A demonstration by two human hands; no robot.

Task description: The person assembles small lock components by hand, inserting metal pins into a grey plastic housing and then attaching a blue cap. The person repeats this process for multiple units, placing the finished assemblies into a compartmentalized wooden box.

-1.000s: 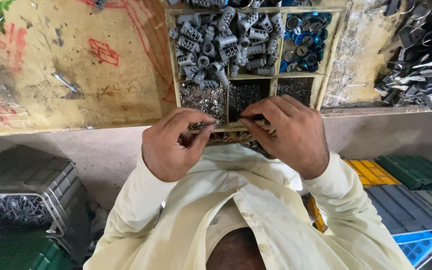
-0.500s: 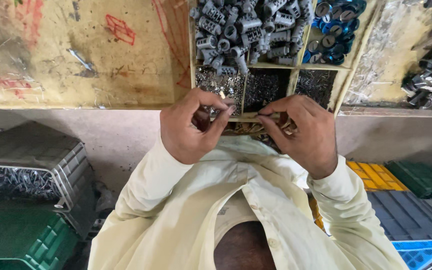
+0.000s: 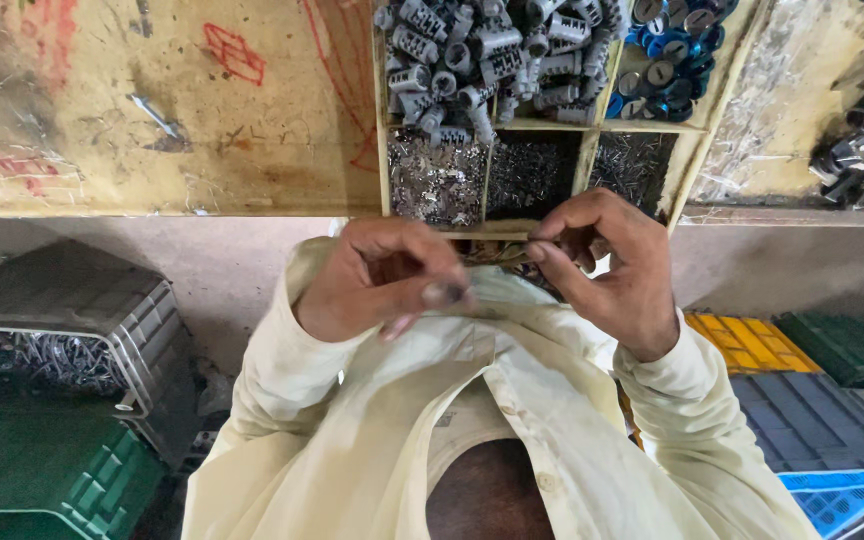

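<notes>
A small brass-coloured metal part (image 3: 497, 250) is pinched between right hand (image 3: 602, 265) and left hand (image 3: 382, 280), both grips clenched.

Tray (image 3: 384, 150): we see bare, worn wood.
Cylinders (image 3: 482, 50): dull grey metal.
Shirt (image 3: 372, 420): matt cream cloth.
Crates (image 3: 52, 480): ribbed plastic.

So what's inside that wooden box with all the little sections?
The wooden divided tray holds grey ribbed metal cylinders, blue-and-black round caps, and three lower sections of tiny shiny metal bits. The hands cover part of its front edge, so anything there is hidden.
</notes>
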